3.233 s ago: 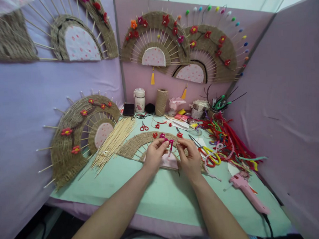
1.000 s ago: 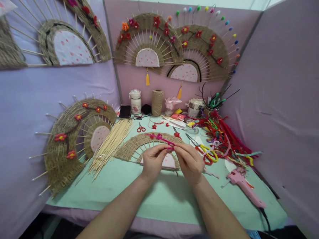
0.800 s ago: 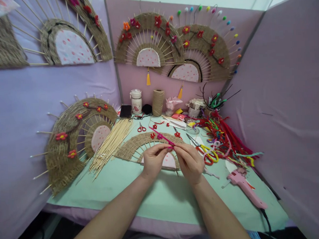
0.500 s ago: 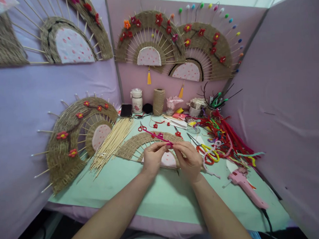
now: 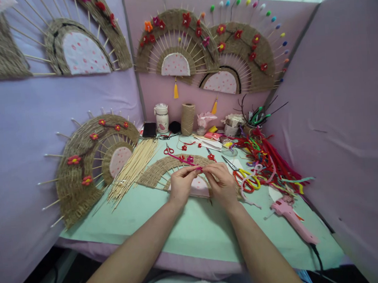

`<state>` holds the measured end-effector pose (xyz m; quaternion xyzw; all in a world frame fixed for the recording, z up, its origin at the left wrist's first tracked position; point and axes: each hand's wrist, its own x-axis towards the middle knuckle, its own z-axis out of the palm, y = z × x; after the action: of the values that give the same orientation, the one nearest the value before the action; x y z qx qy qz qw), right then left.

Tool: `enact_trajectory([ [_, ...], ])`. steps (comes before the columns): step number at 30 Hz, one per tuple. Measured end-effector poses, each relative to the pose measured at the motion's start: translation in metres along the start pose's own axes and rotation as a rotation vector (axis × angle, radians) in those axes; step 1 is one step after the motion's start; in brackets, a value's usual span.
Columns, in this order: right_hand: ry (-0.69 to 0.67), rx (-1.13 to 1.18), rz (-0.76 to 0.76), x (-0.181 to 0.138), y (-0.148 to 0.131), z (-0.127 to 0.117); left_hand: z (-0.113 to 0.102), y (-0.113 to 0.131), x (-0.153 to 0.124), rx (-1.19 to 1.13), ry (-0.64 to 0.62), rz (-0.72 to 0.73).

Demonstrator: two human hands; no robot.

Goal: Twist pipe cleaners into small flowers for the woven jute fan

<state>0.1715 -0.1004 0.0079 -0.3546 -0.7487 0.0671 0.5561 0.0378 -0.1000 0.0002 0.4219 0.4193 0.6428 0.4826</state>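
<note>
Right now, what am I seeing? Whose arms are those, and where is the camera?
There is no machine here: these are one person's bare arms, filmed by a camera worn on their head. The left hand and right hand together pinch a pink pipe cleaner, above a half-woven straw fan lying on the green table. Left of it lie bamboo sticks; to the right are scissors, a heap of coloured pipe cleaners and a pink glue gun. Finished fans hang on the walls.
</note>
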Motion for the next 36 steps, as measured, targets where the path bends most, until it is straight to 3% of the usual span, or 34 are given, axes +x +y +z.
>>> enact_trajectory([
  [7, -0.01, 0.09, 0.196, -0.0017, 0.0005, 0.0042, 0.001, 0.0022, -0.0004, 0.012, 0.013, -0.006],
  [15, -0.016, 0.29, 0.549, -0.0032, 0.0035, 0.009, 0.0017, -0.0003, 0.0029, -0.029, 0.025, -0.096],
  [20, -0.069, 0.201, 0.545, -0.001, 0.0048, 0.0061, 0.0014, -0.0023, 0.0051, -0.089, 0.045, -0.176],
  [29, -0.086, 0.074, 0.536, -0.0033, 0.0045, 0.01, 0.0031, -0.0012, 0.003, 0.035, -0.005, -0.121],
  [36, -0.185, -0.174, 0.36, -0.0018, 0.0068, 0.0039, 0.0027, -0.006, -0.0005, 0.196, -0.049, -0.022],
])
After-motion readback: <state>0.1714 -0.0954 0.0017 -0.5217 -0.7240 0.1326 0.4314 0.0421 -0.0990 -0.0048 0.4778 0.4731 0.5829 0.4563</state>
